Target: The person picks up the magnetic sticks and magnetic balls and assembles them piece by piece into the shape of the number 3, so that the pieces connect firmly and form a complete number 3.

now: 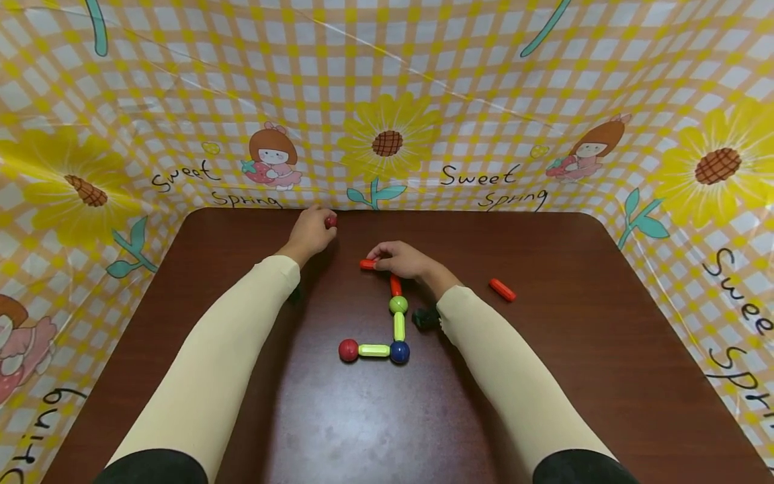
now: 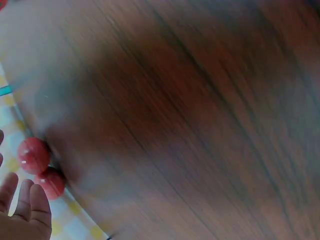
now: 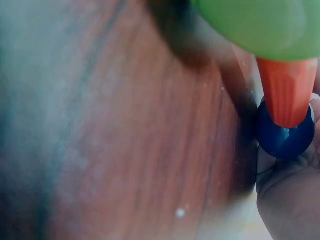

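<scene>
My right hand [image 1: 402, 260] grips a dark blue ball [image 3: 286, 135], which it hides in the head view. From that ball a red stick [image 3: 286, 90] runs to a light green ball [image 1: 398, 305]. Another red stick [image 1: 367, 265] pokes out left of my right fingers. Near the table's far edge, my left hand [image 1: 311, 232] reaches beside a red ball [image 1: 330, 220]. The left wrist view has two red balls, an upper one [image 2: 34, 155] and a lower one [image 2: 50, 182], touching each other, with my loosely spread fingers [image 2: 40, 205] close by.
Below the green ball, a yellow-green stick [image 1: 399, 327] joins a blue ball [image 1: 400, 352], then another yellow-green stick [image 1: 374, 350] and a red ball [image 1: 348, 350]. Dark green pieces [image 1: 425, 318] lie by my right wrist. A loose red stick [image 1: 502, 290] lies right. Patterned cloth [image 1: 387, 81] surrounds the table.
</scene>
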Demonstrator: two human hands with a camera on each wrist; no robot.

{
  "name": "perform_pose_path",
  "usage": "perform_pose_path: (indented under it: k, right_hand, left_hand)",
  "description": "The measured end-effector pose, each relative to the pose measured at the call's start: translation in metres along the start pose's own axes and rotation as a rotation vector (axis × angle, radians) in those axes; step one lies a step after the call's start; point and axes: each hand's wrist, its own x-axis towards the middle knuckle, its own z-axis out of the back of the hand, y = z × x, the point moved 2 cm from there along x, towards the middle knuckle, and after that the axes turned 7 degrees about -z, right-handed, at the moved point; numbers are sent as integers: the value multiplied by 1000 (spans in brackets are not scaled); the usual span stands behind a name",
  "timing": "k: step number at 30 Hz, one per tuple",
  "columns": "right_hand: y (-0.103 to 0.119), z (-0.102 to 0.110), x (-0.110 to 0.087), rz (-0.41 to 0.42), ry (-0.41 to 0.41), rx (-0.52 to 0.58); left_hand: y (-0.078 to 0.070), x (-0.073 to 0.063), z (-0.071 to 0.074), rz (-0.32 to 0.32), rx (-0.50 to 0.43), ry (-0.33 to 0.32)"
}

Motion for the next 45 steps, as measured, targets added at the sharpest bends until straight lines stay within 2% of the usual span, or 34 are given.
perform_pose_path:
  k: [5, 11, 16, 20, 26, 32, 38, 45]
  right_hand:
    - [1, -1, 1, -4, 0, -30]
    - [0, 0, 0, -8, -2, -12]
    - [-1, -1, 0, -5, 0, -1]
    - [0, -1, 0, 0, -4, -14]
    - [-1, -2, 0, -7, -9, -26]
    - [-1, -2, -1, -10, -12, 3]
    - [-2, -3, -1, -20, -7, 26]
    - [-2, -3, 0, -14, -13, 30]
  left_hand:
    - [3, 5, 0, 27, 45, 30]
    - [-3, 4, -2, 57, 63, 68]
    - [-4, 3, -8, 39, 60, 72]
    - [-1, 3, -12, 17, 26, 48]
    - [4, 0, -16, 32, -87, 25]
    - [7, -9, -18, 20, -161, 41]
    - [8, -17, -21, -15, -209, 94]
    - [3, -28, -21, -11, -258, 113]
